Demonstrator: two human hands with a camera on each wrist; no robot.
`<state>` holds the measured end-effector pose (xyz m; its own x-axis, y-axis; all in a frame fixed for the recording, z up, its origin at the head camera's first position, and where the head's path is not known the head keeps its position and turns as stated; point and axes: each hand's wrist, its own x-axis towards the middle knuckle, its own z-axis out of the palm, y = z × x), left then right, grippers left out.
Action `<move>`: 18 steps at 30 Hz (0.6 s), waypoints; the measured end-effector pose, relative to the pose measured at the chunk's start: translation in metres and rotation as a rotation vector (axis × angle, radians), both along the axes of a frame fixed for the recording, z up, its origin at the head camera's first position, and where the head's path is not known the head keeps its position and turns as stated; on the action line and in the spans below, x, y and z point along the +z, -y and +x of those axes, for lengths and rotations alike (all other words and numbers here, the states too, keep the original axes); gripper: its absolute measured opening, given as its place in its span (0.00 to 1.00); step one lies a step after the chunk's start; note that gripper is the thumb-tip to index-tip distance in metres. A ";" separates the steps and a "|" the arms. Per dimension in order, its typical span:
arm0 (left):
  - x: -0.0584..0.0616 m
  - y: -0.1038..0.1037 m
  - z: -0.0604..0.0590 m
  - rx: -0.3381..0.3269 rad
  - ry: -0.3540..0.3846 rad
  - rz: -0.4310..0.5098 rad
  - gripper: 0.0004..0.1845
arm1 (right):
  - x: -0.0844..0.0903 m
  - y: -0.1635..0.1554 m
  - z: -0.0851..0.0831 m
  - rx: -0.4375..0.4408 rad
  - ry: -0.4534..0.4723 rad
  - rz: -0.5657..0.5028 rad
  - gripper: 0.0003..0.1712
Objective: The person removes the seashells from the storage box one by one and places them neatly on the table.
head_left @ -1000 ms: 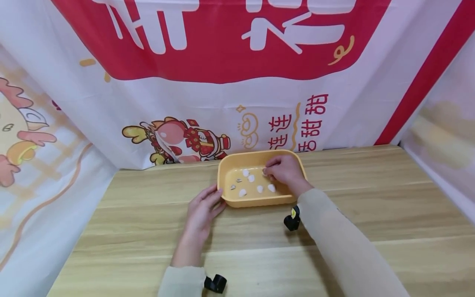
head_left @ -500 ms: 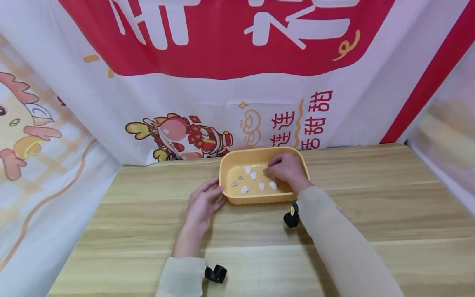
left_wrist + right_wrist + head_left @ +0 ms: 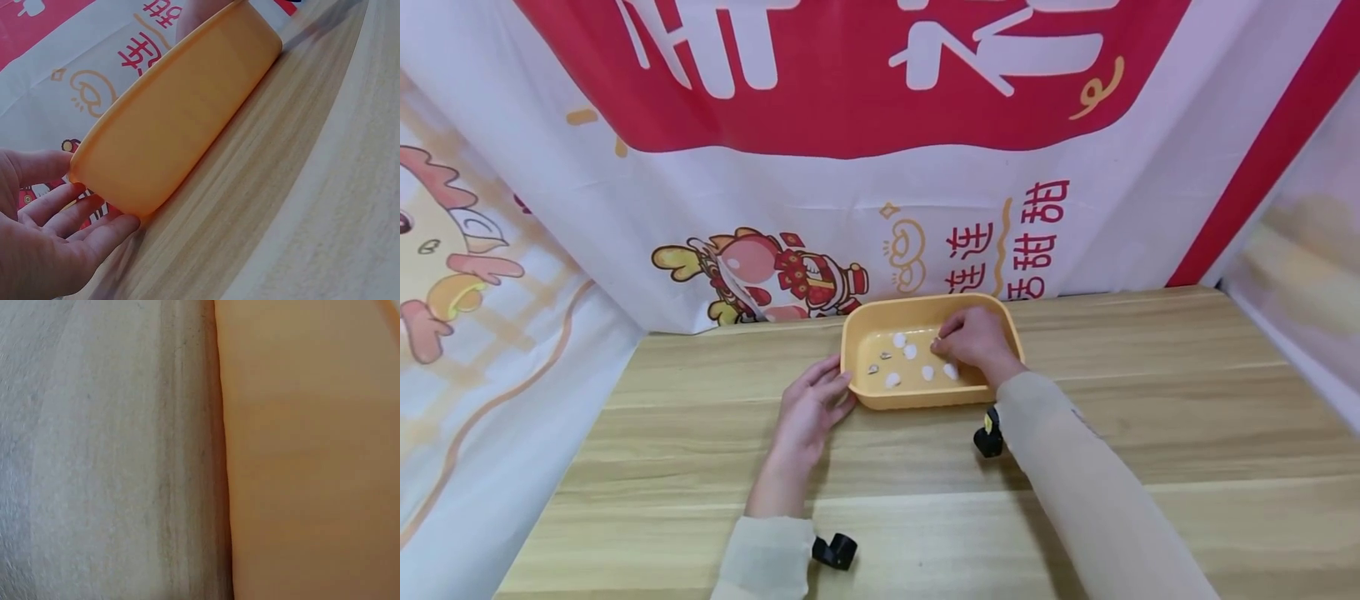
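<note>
An orange-yellow plastic basin (image 3: 917,402) stands on the wooden table against the backdrop. On its floor lie several white, shell-like pieces (image 3: 892,380) and two small greyish pieces (image 3: 873,369). My left hand (image 3: 808,410) holds the basin's left end. In the left wrist view the thumb meets the rim corner while the other fingers (image 3: 112,234) bear on the outer wall. My right hand (image 3: 976,337) reaches inside, at the right half, its thumb and forefinger pinching a small pale piece mostly hidden by the fingertips. The right wrist view shows just the basin's outer wall (image 3: 312,456) and the tabletop.
The light wooden tabletop (image 3: 700,450) extends to both sides and in front of the basin. A white and red printed cloth (image 3: 820,192) hangs right behind it, with more cloth at left and right. Black wrist cameras (image 3: 835,552) sit by both sleeves.
Both hands keep their places at the basin, and the right fingertips stay low inside it with the small piece. The head view has shifted slightly.
</note>
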<state>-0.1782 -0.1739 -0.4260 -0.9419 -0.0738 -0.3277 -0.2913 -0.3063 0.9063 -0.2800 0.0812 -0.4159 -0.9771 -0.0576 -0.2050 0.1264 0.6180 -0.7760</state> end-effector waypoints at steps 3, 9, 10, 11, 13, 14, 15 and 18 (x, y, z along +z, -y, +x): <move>0.000 0.000 0.000 0.002 0.003 -0.005 0.30 | 0.000 0.002 0.000 0.000 -0.004 0.011 0.13; 0.000 0.000 0.000 -0.001 -0.006 -0.012 0.30 | 0.000 0.004 0.000 -0.001 -0.019 0.027 0.12; 0.000 0.000 0.000 -0.001 -0.007 -0.010 0.30 | 0.000 0.004 0.000 0.001 -0.023 0.029 0.12; 0.000 0.000 0.000 0.001 -0.005 -0.009 0.29 | 0.000 0.004 0.000 0.001 -0.027 0.031 0.12; 0.000 0.001 -0.001 -0.001 -0.010 -0.009 0.29 | -0.001 0.005 0.000 0.002 -0.031 0.032 0.11; 0.000 0.001 -0.001 0.000 -0.009 -0.007 0.29 | -0.001 0.005 0.000 0.002 -0.033 0.033 0.11; 0.000 0.001 -0.001 0.001 -0.006 -0.007 0.29 | -0.002 0.004 0.000 0.003 -0.035 0.033 0.11; -0.001 0.000 -0.001 0.001 -0.008 -0.006 0.29 | -0.002 0.004 0.000 0.005 -0.033 0.035 0.11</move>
<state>-0.1791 -0.1741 -0.4269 -0.9442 -0.0772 -0.3201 -0.2841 -0.3008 0.9104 -0.2799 0.0773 -0.4183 -0.9830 -0.0561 -0.1748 0.0979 0.6451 -0.7578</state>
